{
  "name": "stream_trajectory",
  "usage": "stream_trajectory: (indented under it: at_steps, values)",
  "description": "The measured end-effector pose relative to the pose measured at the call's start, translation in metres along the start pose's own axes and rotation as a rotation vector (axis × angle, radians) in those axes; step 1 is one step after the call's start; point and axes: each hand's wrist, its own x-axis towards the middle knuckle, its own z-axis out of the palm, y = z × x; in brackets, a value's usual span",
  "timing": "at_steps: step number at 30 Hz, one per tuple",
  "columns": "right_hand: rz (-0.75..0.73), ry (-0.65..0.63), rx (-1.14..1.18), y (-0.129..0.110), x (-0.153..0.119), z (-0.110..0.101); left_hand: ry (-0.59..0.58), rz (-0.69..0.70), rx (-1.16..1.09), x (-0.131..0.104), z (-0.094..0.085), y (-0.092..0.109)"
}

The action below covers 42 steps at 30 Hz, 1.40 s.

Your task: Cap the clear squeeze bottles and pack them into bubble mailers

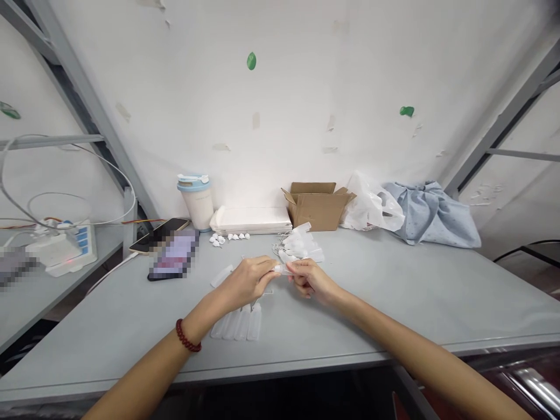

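Plastic piece, small and translucent, sits between the two hands above the middle of the bench. The left hand has its fingers narrowed in a pinch on one end; the right hand grips the other end the same way, its remaining fingers curled. Near the left forearm, similar translucent tubes lie side by side toward the front edge. Beyond the right hand is a loose pile of more, just before an open cardboard box. Small white bits lie before a white stack, with a blue-lidded cup to its left.
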Motion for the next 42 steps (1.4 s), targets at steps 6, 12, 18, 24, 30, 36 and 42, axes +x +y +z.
stream_trajectory:
  at_steps: [6,12,18,24,30,36,42]
  values:
    - [-0.103,0.102,-0.216,-0.001,0.002,-0.002,0.015,-0.171,-0.08,0.004,-0.008,-0.011]
    - [-0.329,0.317,-0.871,0.004,0.007,-0.013,0.069,-0.469,0.284,-0.01,-0.038,-0.078]
    - [-0.335,0.409,-1.426,0.009,0.005,-0.009,-0.044,-0.596,0.527,-0.025,-0.051,-0.124]
    - [-0.349,0.444,-1.646,0.009,-0.002,-0.001,-0.108,-0.603,0.532,-0.028,-0.042,-0.13]
    - [-0.413,0.348,-1.653,0.012,-0.004,0.004,-0.17,-0.605,0.522,-0.026,-0.045,-0.125]
    - [-0.431,0.245,-1.61,0.017,0.0,0.001,-0.17,-0.622,0.461,-0.021,-0.048,-0.105]
    - [-0.623,-0.171,-1.104,0.007,-0.016,0.016,0.037,-0.605,0.035,-0.006,-0.041,-0.069]
